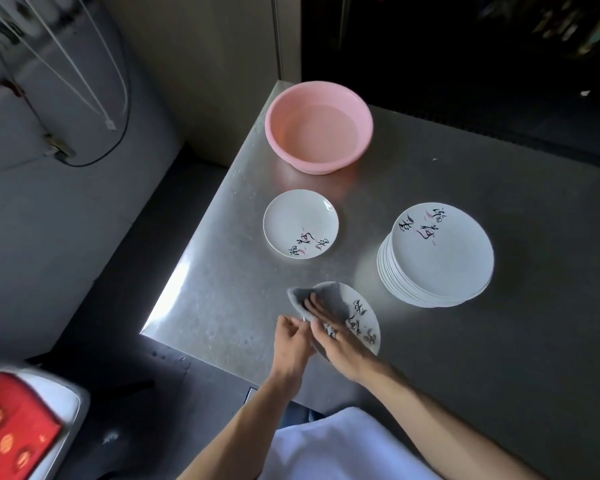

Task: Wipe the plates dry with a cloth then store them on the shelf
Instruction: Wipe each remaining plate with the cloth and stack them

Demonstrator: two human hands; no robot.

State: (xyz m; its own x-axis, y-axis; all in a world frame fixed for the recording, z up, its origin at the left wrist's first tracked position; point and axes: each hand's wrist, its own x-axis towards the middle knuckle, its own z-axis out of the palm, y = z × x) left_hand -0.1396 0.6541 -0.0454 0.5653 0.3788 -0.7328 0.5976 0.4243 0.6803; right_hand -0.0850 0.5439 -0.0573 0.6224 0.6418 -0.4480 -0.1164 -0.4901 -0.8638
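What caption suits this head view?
Left hand holds a plate while the right hand wipes it with a grey cloth, beside a plate stack.

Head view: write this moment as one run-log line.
step: wiping | left hand: holds plate rim | right hand: presses cloth on plate | plate stack: on table

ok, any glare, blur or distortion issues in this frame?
Head view: strong glare on the steel table, near-left corner; red object at lower left is motion-blurred; mild wide-angle bending toward the edges; top right nearly black; left hand, right hand, cloth and held plate reasonably sharp.
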